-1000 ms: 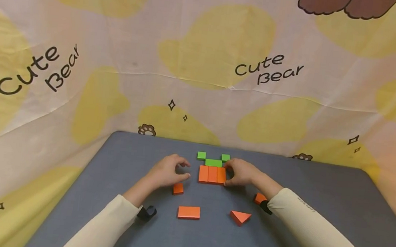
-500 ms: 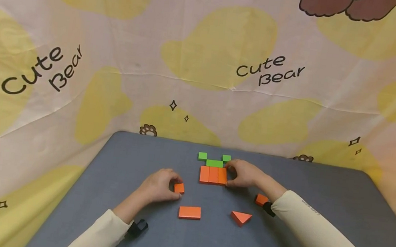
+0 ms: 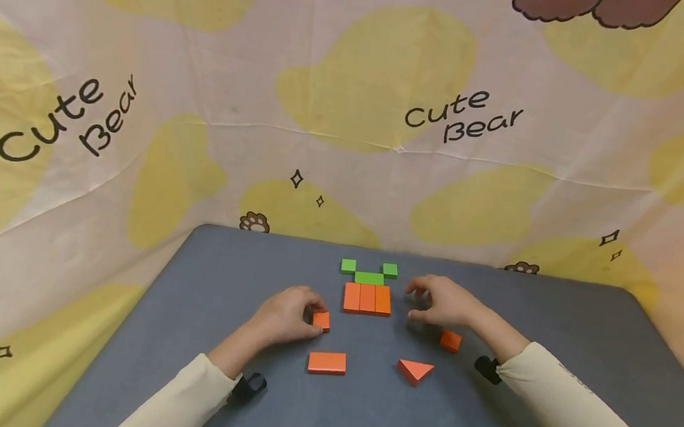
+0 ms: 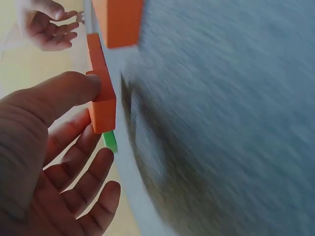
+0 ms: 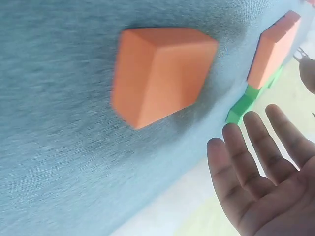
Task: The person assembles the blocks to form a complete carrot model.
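Since half a second ago, the left hand [image 3: 289, 316] has carried a small orange block [image 3: 322, 320] closer to the row of three orange blocks [image 3: 367, 300], and the right hand [image 3: 448, 301] has drawn away from that row. Head view: the small block sits between left thumb and fingers, near the row's near left corner; a green strip [image 3: 369, 278] touches the row's far edge. Nearer the person lie a rectangular orange block [image 3: 327, 363] and a triangular block [image 3: 415, 371]. Left wrist view: the thumb presses the small block's face, pinching it, while the other fingers curve loosely apart, a detail the head view hides. Right wrist view: four fingers extend, slightly spread, holding nothing; close up, another orange block [image 5: 165, 76] shows a slanted side.
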{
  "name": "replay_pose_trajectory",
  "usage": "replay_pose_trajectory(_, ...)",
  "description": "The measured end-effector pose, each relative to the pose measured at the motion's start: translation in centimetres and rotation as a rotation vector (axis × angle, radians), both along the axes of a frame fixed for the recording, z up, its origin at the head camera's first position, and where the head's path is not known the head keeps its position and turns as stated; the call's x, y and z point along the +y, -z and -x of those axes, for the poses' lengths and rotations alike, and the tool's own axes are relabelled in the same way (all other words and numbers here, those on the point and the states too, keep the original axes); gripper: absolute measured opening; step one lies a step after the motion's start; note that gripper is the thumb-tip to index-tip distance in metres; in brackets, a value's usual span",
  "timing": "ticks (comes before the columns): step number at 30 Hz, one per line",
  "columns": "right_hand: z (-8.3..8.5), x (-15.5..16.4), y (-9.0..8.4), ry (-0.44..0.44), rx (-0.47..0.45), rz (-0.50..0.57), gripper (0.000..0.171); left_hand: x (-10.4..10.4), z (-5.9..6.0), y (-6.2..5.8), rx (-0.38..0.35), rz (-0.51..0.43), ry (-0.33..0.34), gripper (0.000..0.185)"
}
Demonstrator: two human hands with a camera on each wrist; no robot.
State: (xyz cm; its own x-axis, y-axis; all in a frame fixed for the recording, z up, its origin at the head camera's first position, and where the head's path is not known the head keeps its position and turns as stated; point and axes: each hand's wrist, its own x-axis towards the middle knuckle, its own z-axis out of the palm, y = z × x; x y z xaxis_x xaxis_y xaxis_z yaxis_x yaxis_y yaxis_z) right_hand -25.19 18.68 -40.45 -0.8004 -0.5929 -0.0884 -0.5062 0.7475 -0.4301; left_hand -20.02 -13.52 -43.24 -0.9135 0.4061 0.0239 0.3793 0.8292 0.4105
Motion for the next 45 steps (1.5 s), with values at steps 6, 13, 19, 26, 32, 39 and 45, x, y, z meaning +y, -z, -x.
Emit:
replay_pose_trajectory(6,-1.2,2.1,0.0,0.025,0.010,-0.001,0.035,2.1,0.6,-0.5,-0.007,0.002,0.058,0.026)
replay_pose_trajectory(13,-2.8,4.3,0.5,0.017,0.049,0.012,0.032,4.0,1.3,-0.5,-0.021,0.036,0.085,0.027)
replay_pose_trajectory(19,-3.4,5.3,1.4,0.000,0.067,0.037,0.029,4.9,1.9,0.0,-0.029,0.055,0.090,0.028)
replay_pose_trajectory(26,-3.7,5.3,1.6,0.014,0.053,0.034,0.031,5.5,2.0,0.3,-0.050,0.047,0.074,0.029)
replay_pose_trajectory(32,-3.9,5.2,1.9,0.023,0.063,0.017,0.031,5.9,2.1,0.3,-0.040,0.068,0.066,0.028)
replay_pose_trajectory(39,-4.0,4.8,2.0,0.054,0.092,0.028,0.027,5.8,2.2,0.4,-0.036,0.060,0.057,0.027)
replay_pose_trajectory(45,-3.4,3.1,1.2,0.021,0.136,0.087,0.026,5.8,2.3,0.3,-0.034,0.052,0.061,0.025)
